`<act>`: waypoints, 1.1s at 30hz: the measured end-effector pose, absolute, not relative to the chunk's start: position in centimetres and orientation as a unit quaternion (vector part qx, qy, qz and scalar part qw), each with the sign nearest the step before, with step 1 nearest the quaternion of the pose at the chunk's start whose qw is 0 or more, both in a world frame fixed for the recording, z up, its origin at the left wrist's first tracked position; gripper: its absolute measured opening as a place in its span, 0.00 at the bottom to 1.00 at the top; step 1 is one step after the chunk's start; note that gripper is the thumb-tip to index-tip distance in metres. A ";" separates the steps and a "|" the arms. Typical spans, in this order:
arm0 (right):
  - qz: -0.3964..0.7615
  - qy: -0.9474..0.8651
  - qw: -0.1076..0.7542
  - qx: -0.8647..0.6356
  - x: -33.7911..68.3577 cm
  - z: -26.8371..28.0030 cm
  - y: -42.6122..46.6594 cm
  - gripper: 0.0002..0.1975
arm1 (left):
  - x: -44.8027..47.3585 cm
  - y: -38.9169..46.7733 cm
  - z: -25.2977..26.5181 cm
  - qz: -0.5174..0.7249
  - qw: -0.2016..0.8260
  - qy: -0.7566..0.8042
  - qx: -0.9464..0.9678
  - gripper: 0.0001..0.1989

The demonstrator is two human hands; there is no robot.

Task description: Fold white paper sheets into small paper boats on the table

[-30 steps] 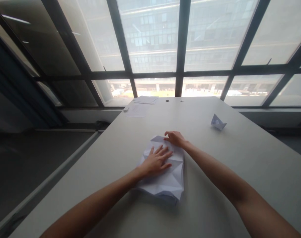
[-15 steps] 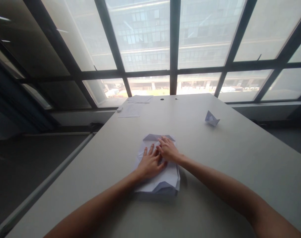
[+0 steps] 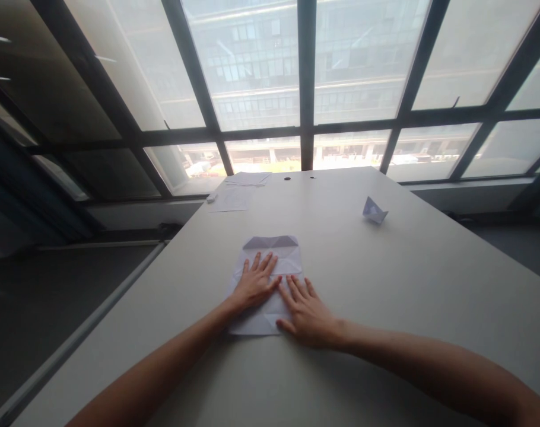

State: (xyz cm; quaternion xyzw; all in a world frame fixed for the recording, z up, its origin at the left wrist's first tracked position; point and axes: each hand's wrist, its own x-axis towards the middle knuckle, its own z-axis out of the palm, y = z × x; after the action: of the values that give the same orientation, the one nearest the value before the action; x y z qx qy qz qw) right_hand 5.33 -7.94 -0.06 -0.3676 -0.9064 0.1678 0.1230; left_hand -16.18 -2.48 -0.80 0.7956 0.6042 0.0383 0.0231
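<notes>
A white sheet of folded paper (image 3: pixel 252 325) lies on the table in front of me, with crease lines across it and folded corners along its far edge. Spread fingers of my left hand (image 3: pixel 256 286) rest flat on the paper's middle. Lower and to the right, my right hand (image 3: pixel 306 314) lies over the paper's right side, its fingers stretched out and its thumb by the near right corner. Each hand covers part of the paper, so some folds under them are hidden.
A folded paper boat (image 3: pixel 374 211) stands on the table (image 3: pixel 412 284) at the back right. Several flat paper sheets (image 3: pixel 229 201) lie at the far left, beside a small white object (image 3: pixel 212 197). Large windows (image 3: pixel 252 71) rise beyond the table's far edge.
My right hand has come down from the paper's upper part towards its near right corner, fingers now spread. The paper's raised near edge now lies flatter. My left hand has shifted slightly left.
</notes>
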 end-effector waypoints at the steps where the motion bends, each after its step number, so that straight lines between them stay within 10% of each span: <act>1: 0.169 -0.915 0.119 -0.346 5.4 0.1 -8.4 0.40 | -16.4 -2.1 -0.6 0.034 0.030 0.614 0.788 0.34; 24: 0.242 -0.928 0.131 -0.252 5.9 2.2 -7.5 0.35 | -6.2 9.1 -0.9 0.118 -0.008 0.753 0.647 0.36; 28: 0.211 -0.866 0.303 -0.336 10.3 2.1 -0.9 0.17 | -7.1 8.8 -1.4 0.179 0.015 0.737 0.652 0.33; 33: -0.018 -0.612 0.495 -0.616 22.7 2.1 10.2 0.22 | -7.3 8.8 -1.4 0.231 0.022 0.665 0.710 0.28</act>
State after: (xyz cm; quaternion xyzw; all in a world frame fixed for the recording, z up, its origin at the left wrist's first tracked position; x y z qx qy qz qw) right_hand 22.68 10.19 2.06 -0.6161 -0.6123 -0.0179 0.4952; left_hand -7.26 8.85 -1.44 0.7100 0.6647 0.2314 0.0216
